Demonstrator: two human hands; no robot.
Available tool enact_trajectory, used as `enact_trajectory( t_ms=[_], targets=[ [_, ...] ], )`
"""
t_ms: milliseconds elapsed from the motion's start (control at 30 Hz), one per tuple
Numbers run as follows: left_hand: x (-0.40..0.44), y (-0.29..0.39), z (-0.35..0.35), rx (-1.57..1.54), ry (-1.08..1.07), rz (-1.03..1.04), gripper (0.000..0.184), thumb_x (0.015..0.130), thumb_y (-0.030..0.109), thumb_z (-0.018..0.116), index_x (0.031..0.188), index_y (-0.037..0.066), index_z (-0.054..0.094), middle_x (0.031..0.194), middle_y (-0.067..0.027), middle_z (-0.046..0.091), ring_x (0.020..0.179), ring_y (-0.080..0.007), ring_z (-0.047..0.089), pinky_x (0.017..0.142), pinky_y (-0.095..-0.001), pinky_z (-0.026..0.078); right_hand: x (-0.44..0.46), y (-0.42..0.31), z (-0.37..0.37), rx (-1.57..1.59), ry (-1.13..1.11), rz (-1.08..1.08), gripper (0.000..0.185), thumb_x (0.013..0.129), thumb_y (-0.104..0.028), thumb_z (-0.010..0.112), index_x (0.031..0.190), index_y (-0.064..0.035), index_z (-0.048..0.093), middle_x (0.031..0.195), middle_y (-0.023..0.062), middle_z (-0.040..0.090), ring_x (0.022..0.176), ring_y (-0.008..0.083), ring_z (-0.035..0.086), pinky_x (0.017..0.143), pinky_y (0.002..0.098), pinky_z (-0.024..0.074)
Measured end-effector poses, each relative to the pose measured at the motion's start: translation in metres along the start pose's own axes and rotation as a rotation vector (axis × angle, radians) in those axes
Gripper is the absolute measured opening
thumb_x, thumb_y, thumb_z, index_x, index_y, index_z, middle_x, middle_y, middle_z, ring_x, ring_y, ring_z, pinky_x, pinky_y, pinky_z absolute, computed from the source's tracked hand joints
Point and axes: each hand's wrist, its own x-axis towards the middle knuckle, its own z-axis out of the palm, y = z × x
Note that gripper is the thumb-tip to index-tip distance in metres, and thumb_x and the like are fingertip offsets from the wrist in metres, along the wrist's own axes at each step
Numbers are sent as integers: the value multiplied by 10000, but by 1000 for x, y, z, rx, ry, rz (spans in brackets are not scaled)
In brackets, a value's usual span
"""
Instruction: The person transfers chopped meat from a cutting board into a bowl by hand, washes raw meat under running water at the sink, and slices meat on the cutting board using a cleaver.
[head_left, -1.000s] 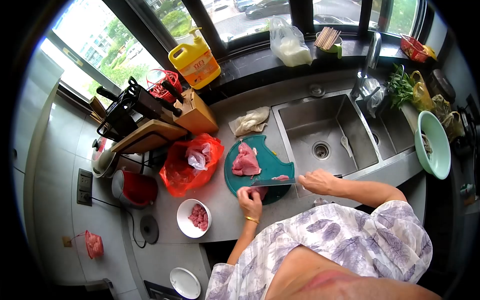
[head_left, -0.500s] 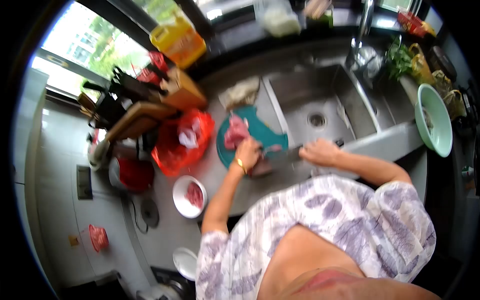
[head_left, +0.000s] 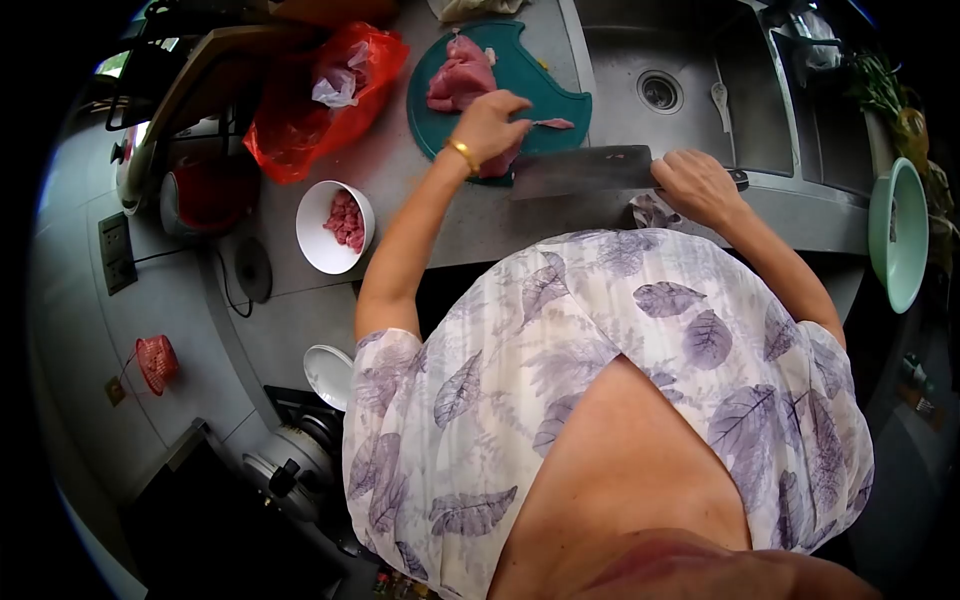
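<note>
My right hand (head_left: 697,186) is closed round the handle of a wide cleaver (head_left: 585,171), its blade pointing left at the near edge of the green cutting board (head_left: 540,85). Over the board, my left hand (head_left: 490,127) has its fingers apart, just above a piece of meat (head_left: 500,163) that it partly hides. A larger chunk of pink meat (head_left: 463,73) lies behind that hand. To the right of the fingers is a small strip of meat (head_left: 554,124). Cut pieces of meat (head_left: 345,220) sit in a white bowl (head_left: 318,240) to the left.
A red plastic bag (head_left: 300,112) lies left of the board. Behind on the right is a steel sink (head_left: 640,45) with a white spoon (head_left: 720,98). A pale green basin (head_left: 897,235) stands at the far right. A white plate (head_left: 330,375) is at the lower left.
The view has tilted down, so things appear higher. My left hand has moved from the near meat to above it with fingers spread. The cleaver has shifted off the meat toward the board's near edge.
</note>
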Motion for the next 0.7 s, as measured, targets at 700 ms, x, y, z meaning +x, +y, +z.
enact_trajectory(
  t_ms=[700],
  targets=[
    [102,-44,-38,815,-202,-484,354,794,376,535,1025,145,671,1088,-65,618,1130,-271,476,905,-447,363,-24,19,12,281,231,222,161,733,-115,611,792,-47,477,673,116,538,609,289,570,546,392,437]
  ],
)
